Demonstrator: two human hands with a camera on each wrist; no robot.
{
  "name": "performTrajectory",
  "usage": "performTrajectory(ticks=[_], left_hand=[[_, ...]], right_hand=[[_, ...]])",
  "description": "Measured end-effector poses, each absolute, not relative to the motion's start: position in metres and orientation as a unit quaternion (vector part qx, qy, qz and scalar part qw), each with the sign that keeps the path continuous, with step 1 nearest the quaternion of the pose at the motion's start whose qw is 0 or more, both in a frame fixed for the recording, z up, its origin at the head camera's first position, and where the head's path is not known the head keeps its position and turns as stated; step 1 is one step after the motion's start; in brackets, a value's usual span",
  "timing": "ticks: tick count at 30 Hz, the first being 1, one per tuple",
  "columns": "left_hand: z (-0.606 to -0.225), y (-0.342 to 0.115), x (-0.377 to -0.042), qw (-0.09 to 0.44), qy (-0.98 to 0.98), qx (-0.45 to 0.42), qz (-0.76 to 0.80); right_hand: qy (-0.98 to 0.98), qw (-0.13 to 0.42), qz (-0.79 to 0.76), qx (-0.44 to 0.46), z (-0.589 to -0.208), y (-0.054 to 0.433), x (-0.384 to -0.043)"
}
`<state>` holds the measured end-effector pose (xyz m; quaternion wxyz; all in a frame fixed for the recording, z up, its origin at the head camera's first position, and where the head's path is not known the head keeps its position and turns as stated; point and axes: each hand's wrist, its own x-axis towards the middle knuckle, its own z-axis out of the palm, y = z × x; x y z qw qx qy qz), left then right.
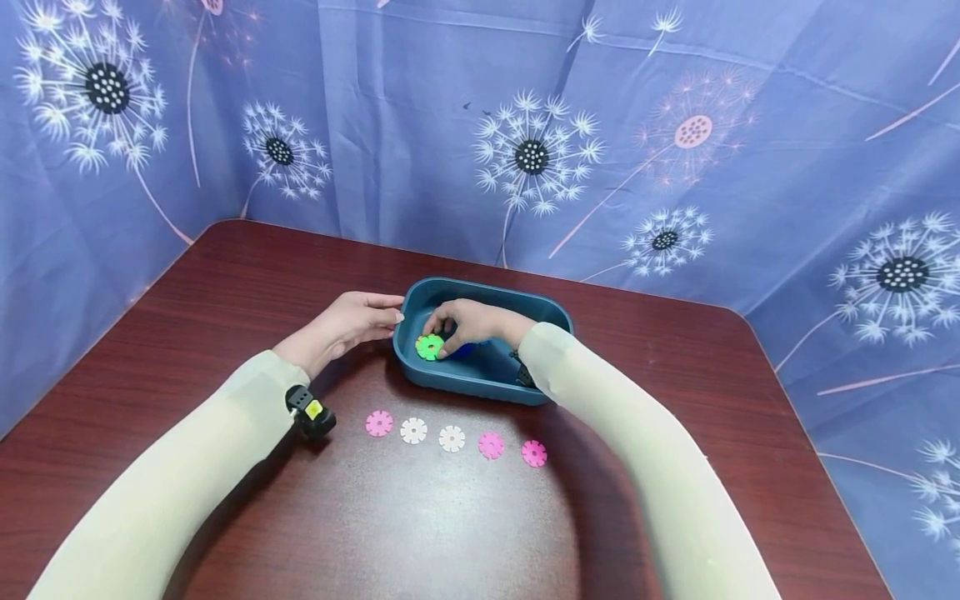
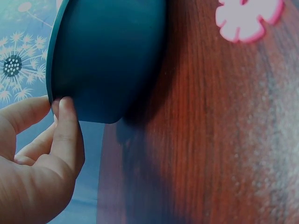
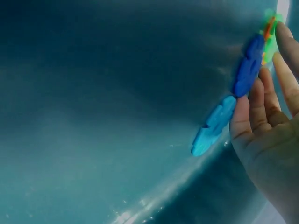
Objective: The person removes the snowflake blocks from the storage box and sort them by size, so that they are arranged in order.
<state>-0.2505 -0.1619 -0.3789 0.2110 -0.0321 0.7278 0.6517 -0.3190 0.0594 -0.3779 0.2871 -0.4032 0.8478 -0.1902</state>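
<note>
My left hand [image 1: 356, 323] pinches the left end of a dark teal plastic basin [image 1: 487, 385], thumb and fingers at its rim in the left wrist view. Inside the basin is my right hand [image 1: 476, 323], its thumb and fingertips at the edges of a green notched plastic disc [image 1: 429, 347], which it pinches. In the right wrist view an orange disc [image 3: 269, 28] shows partly behind the green one. A dark blue disc [image 3: 249, 66] and a light blue disc [image 3: 214, 126] lie along the basin's bottom, close by the other fingers; from the head they are mostly hidden under the hand.
In front of the basin a row of notched discs lies on the dark red wooden table [image 1: 300, 517]: a pink disc [image 1: 379, 423] at the left, two white discs [image 1: 413, 431], and two more pink discs [image 1: 491, 445]. A blue dandelion-print curtain [image 1: 420, 108] hangs behind the table.
</note>
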Motion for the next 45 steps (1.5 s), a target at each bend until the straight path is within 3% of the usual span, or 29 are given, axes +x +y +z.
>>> performTrajectory(ticks=[32,45], left_hand=[[-0.377,-0.160,-0.250,0.204,0.729,-0.030,0.653],[-0.379,-0.161,-0.250,0.203,0.729,-0.032,0.653]], right_hand=[[0.877,0.236,-0.284,-0.308,-0.375,0.062,-0.332],[0.887,0.181,-0.314,-0.287,-0.307,0.095,-0.312]])
